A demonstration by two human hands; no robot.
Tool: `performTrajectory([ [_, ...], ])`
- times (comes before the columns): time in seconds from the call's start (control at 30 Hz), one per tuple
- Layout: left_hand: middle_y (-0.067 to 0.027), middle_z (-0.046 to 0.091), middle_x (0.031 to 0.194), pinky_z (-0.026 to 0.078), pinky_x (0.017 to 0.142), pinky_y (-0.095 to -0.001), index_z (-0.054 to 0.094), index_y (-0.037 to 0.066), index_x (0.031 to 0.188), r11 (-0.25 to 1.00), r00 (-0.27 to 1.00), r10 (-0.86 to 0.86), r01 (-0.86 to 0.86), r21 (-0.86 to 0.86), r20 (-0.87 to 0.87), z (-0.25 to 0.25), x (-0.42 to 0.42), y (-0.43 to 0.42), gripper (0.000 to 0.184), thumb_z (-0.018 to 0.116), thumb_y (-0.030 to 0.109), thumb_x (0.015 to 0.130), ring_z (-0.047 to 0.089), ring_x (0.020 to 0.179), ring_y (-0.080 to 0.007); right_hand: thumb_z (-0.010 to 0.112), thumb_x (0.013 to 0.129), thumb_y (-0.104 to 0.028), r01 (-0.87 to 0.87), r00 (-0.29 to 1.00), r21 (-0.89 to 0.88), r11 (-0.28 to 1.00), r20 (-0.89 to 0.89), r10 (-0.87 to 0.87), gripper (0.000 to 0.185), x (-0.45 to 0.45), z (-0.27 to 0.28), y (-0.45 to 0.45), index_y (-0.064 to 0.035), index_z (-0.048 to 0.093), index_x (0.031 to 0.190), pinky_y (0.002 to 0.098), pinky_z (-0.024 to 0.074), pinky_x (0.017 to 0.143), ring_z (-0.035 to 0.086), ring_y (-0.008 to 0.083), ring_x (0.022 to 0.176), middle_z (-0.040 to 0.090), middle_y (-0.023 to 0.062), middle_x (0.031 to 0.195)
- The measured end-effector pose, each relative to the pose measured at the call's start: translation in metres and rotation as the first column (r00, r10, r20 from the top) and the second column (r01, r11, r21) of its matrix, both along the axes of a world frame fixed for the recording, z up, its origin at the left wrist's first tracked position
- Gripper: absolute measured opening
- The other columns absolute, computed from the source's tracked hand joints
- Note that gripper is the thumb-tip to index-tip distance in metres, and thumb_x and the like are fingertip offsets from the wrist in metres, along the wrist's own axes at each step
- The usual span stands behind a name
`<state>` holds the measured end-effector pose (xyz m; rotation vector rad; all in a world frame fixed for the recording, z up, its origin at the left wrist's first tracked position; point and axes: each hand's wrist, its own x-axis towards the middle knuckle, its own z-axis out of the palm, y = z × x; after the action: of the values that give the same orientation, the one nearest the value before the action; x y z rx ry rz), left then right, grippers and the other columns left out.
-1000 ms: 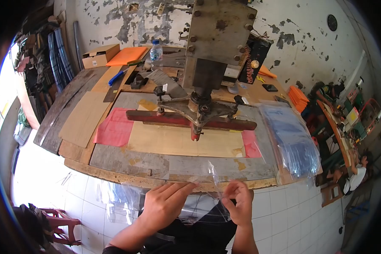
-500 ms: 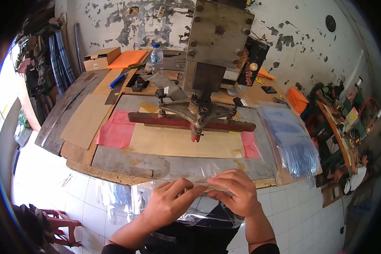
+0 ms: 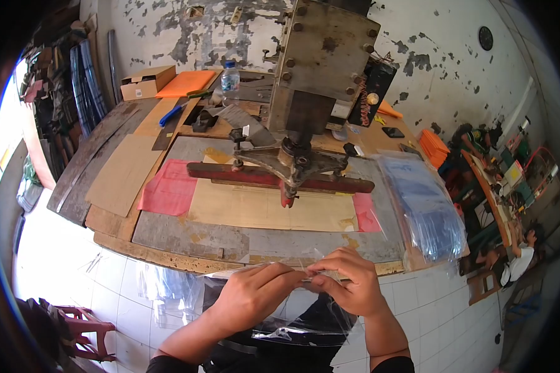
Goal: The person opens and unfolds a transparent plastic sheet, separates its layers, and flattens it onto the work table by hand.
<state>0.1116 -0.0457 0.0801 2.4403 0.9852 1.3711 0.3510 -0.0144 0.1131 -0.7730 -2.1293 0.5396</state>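
Observation:
Close to my body, in front of the table's near edge, both hands pinch a clear plastic sheet [image 3: 295, 331]. My left hand [image 3: 255, 295] has its fingers bent over the upper edge of the film. Fingertips almost touching the left ones, my right hand [image 3: 353, 285] grips the same edge between thumb and fingers. The sheet hangs below them, crinkled and shiny, against dark clothing. Beyond the hands, a press head with a red bar [image 3: 280, 180] stands over a tan sheet [image 3: 267, 210], with pink material [image 3: 168, 186] beneath its ends.
Stacked clear plastic sheets [image 3: 426, 205] lie at the table's right. More clear plastic [image 3: 168, 295] hangs at the near left edge. A bottle [image 3: 230, 81], cardboard box [image 3: 148, 82] and blue-handled tool [image 3: 170, 115] sit at the back left. People work at another bench [image 3: 491, 193] on the right.
The left fingers have closed flatter over the plastic edge, and the hanging film has shifted and folded a little. Both hands stay close together at nearly the same spot.

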Motion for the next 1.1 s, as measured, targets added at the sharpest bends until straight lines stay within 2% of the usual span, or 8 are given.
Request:
performTrajectory([
  [0.4, -0.0059, 0.07, 0.097, 0.058, 0.065, -0.0368, 0.072, 0.008, 0.125, 0.998, 0.998, 0.043, -0.04, -0.051, 0.046, 0.002, 0.001, -0.001, 0.033, 0.083, 0.011, 0.094, 0.074, 0.08, -0.0238, 0.082, 0.093, -0.002, 0.079, 0.994, -0.082, 0.994, -0.063, -0.084, 0.011, -0.006, -0.004, -0.002, -0.0018, 0.081, 0.103, 0.0332, 0.054, 0.08, 0.073, 0.023, 0.084, 0.079, 0.0101, 0.091],
  [0.5, -0.0053, 0.068, 0.093, 0.057, 0.062, -0.0364, 0.073, 0.009, 0.125, 0.978, 0.993, 0.113, -0.105, -0.181, 0.038, 0.007, 0.001, -0.004, 0.032, 0.083, 0.016, 0.095, 0.073, 0.076, -0.0234, 0.083, 0.093, -0.003, 0.115, 0.987, -0.111, 0.987, -0.099, -0.126, 0.009, -0.004, -0.01, -0.001, -0.0028, 0.08, 0.102, 0.0343, 0.0537, 0.081, 0.073, 0.0235, 0.085, 0.079, 0.0105, 0.092],
  [0.6, -0.0045, 0.066, 0.09, 0.056, 0.062, -0.0375, 0.073, 0.008, 0.117, 0.965, 0.977, 0.185, -0.202, -0.168, -0.109, 0.011, -0.007, -0.004, 0.028, 0.082, 0.023, 0.096, 0.071, 0.075, -0.0241, 0.082, 0.096, -0.005, 0.186, 0.959, -0.151, 0.971, -0.188, -0.213, 0.007, 0.006, -0.018, 0.008, -0.003, 0.079, 0.102, 0.0345, 0.0539, 0.084, 0.073, 0.0221, 0.087, 0.079, 0.01, 0.094],
  [0.7, -0.0033, 0.065, 0.09, 0.055, 0.068, -0.0392, 0.071, 0.009, 0.108, 0.957, 0.944, 0.239, -0.269, -0.113, -0.226, 0.011, -0.027, -0.003, 0.022, 0.081, 0.026, 0.096, 0.069, 0.079, -0.0243, 0.075, 0.103, -0.009, 0.257, 0.909, -0.194, 0.947, -0.284, -0.305, 0.01, 0.022, -0.034, 0.024, 0.0009, 0.076, 0.102, 0.0317, 0.0551, 0.091, 0.073, 0.0178, 0.093, 0.078, 0.0098, 0.097],
  [0.8, -0.0014, 0.068, 0.094, 0.05, 0.082, -0.0397, 0.069, 0.012, 0.096, 0.904, 0.84, 0.427, -0.411, 0.119, -0.336, 0.022, -0.041, 0.014, 0.015, 0.08, 0.022, 0.093, 0.066, 0.09, -0.0229, 0.065, 0.112, -0.013, 0.253, 0.758, -0.271, 0.929, -0.541, -0.365, 0.016, 0.029, -0.068, 0.045, 0.0021, 0.068, 0.11, 0.0327, 0.0547, 0.097, 0.073, 0.0183, 0.102, 0.078, 0.0108, 0.103],
  [0.97, -0.0021, 0.07, 0.094, 0.052, 0.082, -0.0397, 0.07, 0.011, 0.09, 0.924, 0.867, 0.376, -0.321, 0.21, -0.326, -0.003, -0.074, 0.07, 0.013, 0.081, 0.019, 0.09, 0.067, 0.089, -0.0243, 0.063, 0.114, -0.016, 0.263, 0.76, -0.267, 0.927, -0.535, -0.37, 0.016, 0.049, -0.113, 0.067, 0.0001, 0.063, 0.114, 0.0312, 0.0538, 0.094, 0.071, 0.0158, 0.104, 0.079, 0.0117, 0.108],
  [1.03, -0.0039, 0.075, 0.094, 0.056, 0.081, -0.0442, 0.072, 0.008, 0.086, 0.975, 0.933, 0.196, -0.218, -0.039, -0.303, -0.02, -0.082, 0.076, 0.014, 0.084, 0.014, 0.088, 0.073, 0.09, -0.0286, 0.062, 0.115, -0.016, 0.259, 0.785, -0.315, 0.913, -0.482, -0.389, 0.016, 0.065, -0.127, 0.065, -0.0006, 0.062, 0.114, 0.0301, 0.0538, 0.092, 0.072, 0.0146, 0.102, 0.079, 0.0118, 0.108],
  [1.1, -0.0048, 0.076, 0.096, 0.058, 0.081, -0.0451, 0.072, 0.007, 0.091, 0.97, 0.957, 0.162, -0.199, -0.139, -0.24, -0.033, -0.082, 0.066, 0.013, 0.084, 0.012, 0.088, 0.075, 0.091, -0.0301, 0.062, 0.115, -0.02, 0.26, 0.845, -0.426, 0.866, -0.335, -0.418, 0.02, 0.076, -0.136, 0.063, -0.0003, 0.06, 0.114, 0.034, 0.0568, 0.094, 0.077, 0.0202, 0.1, 0.078, 0.0126, 0.1],
])
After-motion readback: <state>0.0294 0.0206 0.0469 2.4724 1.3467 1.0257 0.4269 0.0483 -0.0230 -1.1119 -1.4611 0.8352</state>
